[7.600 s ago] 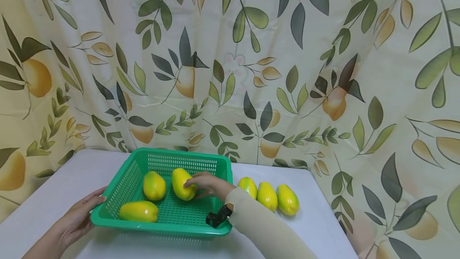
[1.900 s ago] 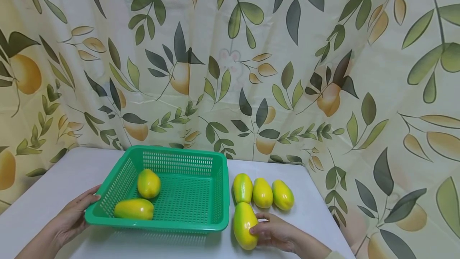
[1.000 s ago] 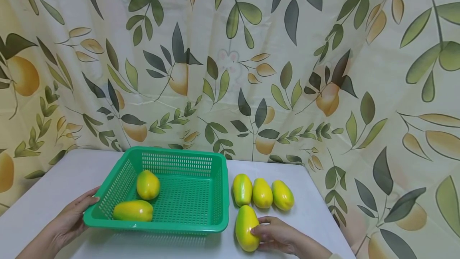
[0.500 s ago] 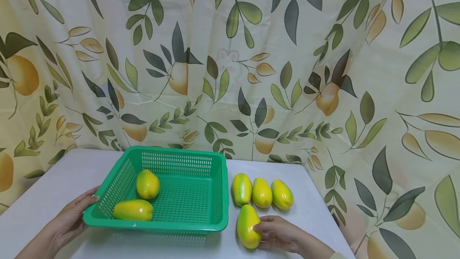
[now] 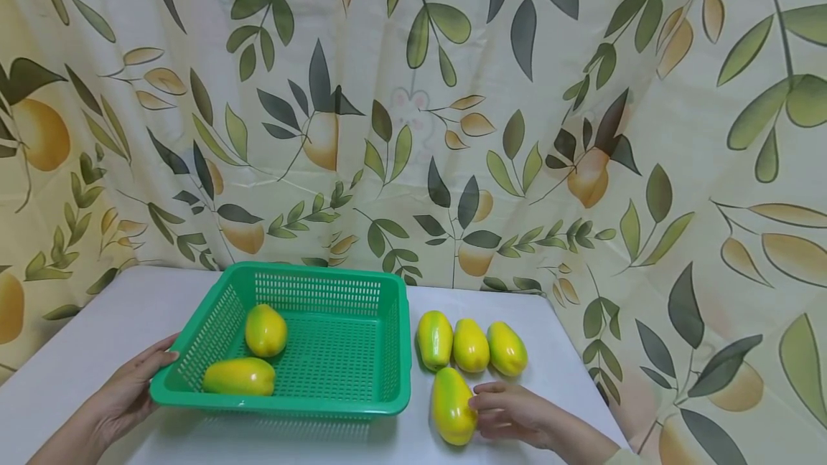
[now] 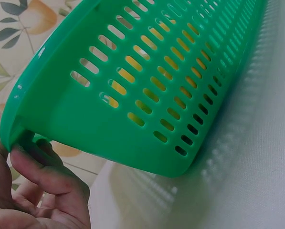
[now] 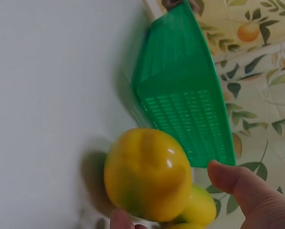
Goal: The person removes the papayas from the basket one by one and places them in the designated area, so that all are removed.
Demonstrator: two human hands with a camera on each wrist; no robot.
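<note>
At the left, my left hand [image 5: 132,387] grips the near left corner of a green plastic basket [image 5: 284,405], thumb on the rim and fingers curled beneath, as the left wrist view shows. Two yellow-green papayas lie inside: one upright papaya [image 5: 265,331] and one lying sideways, a papaya [image 5: 239,377] by the front wall. My right hand [image 5: 517,415] is beside a papaya [image 5: 454,407] on the table right of the basket. In the right wrist view its thumb [image 7: 242,186] stands away from that papaya [image 7: 149,176], with other fingertips at the lower edge.
Behind the near papaya, a row of three more holds a left papaya [image 5: 435,340], a middle papaya [image 5: 472,346] and a right papaya [image 5: 507,349]. A white cloth covers the table [image 5: 543,307]. A leaf-and-fruit patterned curtain [image 5: 413,128] hangs along the back.
Earlier the right hand held a papaya inside the basket; that papaya now lies on the table in front of the row. The right hand's fingers have loosened from it. The left hand keeps its grip.
</note>
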